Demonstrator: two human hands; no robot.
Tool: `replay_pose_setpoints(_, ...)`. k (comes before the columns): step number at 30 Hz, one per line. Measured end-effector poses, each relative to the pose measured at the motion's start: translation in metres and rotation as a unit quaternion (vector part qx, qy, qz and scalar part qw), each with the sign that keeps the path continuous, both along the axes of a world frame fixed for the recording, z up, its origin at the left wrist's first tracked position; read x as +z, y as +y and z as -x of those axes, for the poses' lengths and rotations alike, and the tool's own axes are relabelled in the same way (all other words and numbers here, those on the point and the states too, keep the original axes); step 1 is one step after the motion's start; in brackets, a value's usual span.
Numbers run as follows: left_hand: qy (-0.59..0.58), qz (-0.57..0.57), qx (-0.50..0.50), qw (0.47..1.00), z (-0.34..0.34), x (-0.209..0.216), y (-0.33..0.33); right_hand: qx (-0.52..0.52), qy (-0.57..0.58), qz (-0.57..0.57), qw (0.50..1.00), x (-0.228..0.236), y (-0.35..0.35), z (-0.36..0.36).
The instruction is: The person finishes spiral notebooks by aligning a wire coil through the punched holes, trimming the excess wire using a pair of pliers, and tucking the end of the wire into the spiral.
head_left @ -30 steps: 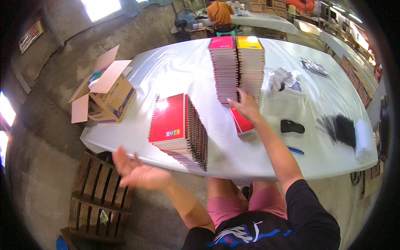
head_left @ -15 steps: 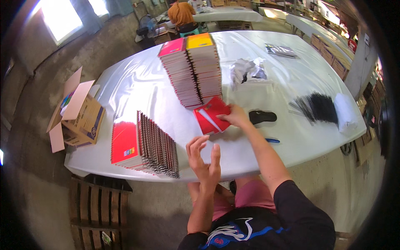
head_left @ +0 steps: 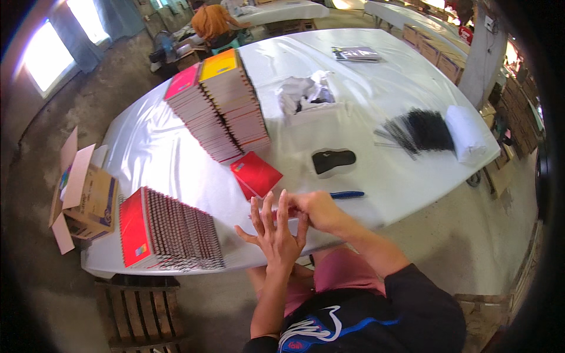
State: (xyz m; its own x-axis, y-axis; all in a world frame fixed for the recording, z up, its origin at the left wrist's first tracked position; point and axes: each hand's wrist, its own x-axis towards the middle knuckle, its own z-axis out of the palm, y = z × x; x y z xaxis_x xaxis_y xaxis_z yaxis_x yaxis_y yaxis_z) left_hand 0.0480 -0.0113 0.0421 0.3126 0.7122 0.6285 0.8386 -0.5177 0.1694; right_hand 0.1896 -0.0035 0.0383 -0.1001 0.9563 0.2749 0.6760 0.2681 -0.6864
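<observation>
Near the front edge of the table, my right hand (head_left: 321,212) is closed on a red notebook (head_left: 266,215), which shows only as a thin strip behind my fingers. My left hand (head_left: 276,236) is right beside it, fingers spread and raised; it hides most of that notebook. Just beyond my hands another red notebook (head_left: 256,175) lies flat at the foot of a tall double stack of spiral notebooks (head_left: 226,109) with pink and yellow covers on top. To the left, a row of red spiral-bound notebooks (head_left: 170,232) leans in a fanned line.
Right of my hands lie a blue-handled tool (head_left: 347,195) and a black flat pad (head_left: 333,160). Farther back are a white box with crumpled wrapping (head_left: 309,109) and a packet (head_left: 356,54). Black spiral coils (head_left: 424,132) and a white roll (head_left: 466,135) sit right; an open carton (head_left: 88,200) stands left.
My right hand has drawn back toward me with a red notebook, leaving one by the stack. My left hand has come up against it, fingers spreading. The view has shifted right.
</observation>
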Motion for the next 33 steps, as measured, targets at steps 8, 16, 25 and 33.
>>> replay_pose_setpoints(8, -0.105, 0.029, -0.026, 0.994, -0.010, -0.056, 0.016, -0.280, -0.199, -0.077, 0.936, -0.011, -0.009, -0.187)
replay_pose_setpoints(16, -0.138, 0.022, -0.011, 0.990, -0.012, -0.053, 0.020, -0.375, -0.328, 0.119, 0.859, -0.024, -0.001, -0.292)
replay_pose_setpoints(25, -0.127, -0.021, 0.002, 0.992, 0.004, -0.042, 0.013, -0.200, -0.252, 0.047, 0.946, 0.033, -0.007, -0.191)
replay_pose_setpoints(33, -0.123, -0.018, 0.031, 0.992, 0.001, -0.047, 0.014, -0.010, 0.074, 0.083, 0.994, 0.007, -0.033, -0.045)
